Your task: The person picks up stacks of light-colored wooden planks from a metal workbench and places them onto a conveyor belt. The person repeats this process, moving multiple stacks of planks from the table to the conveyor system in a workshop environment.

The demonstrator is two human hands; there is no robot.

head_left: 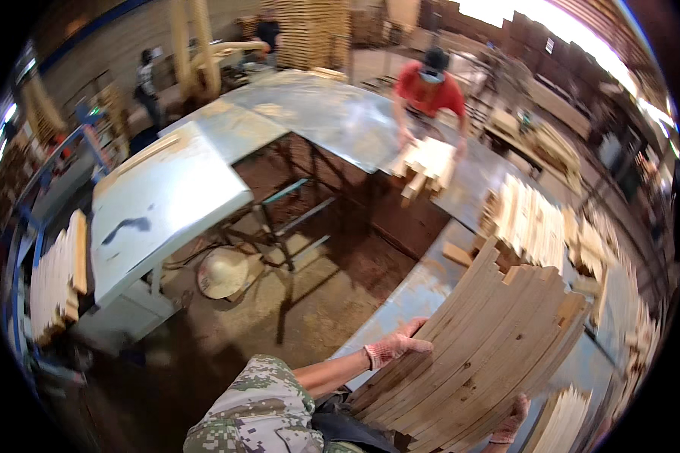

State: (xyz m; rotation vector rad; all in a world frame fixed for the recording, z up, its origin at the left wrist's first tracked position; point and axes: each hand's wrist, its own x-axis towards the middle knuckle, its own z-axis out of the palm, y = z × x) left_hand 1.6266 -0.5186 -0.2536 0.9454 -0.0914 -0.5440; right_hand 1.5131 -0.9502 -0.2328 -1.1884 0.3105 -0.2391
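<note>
A wide row of long wooden strips (pixel 468 347) lies side by side in front of me, with uneven far ends. My left hand (pixel 398 346), in a pinkish knit glove, presses on the row's left edge with the thumb stretched along it. On the opposite edge is my right hand (pixel 512 421), gloved too and partly cut off by the wood. Both hands clasp the row between them. Its near end reaches my dark apron (pixel 351 430). Under and around it, the grey metal tabletop (pixel 408 302) shows.
Pale strip stacks (pixel 525 223) line the table to the right, with another bundle (pixel 559 423) near my right hand. Across the table, a person in red (pixel 431 90) handles short boards (pixel 428 160). At left stand a metal machine table (pixel 166 196) and a strip stack (pixel 53 279). A round pan (pixel 224 272) sits below.
</note>
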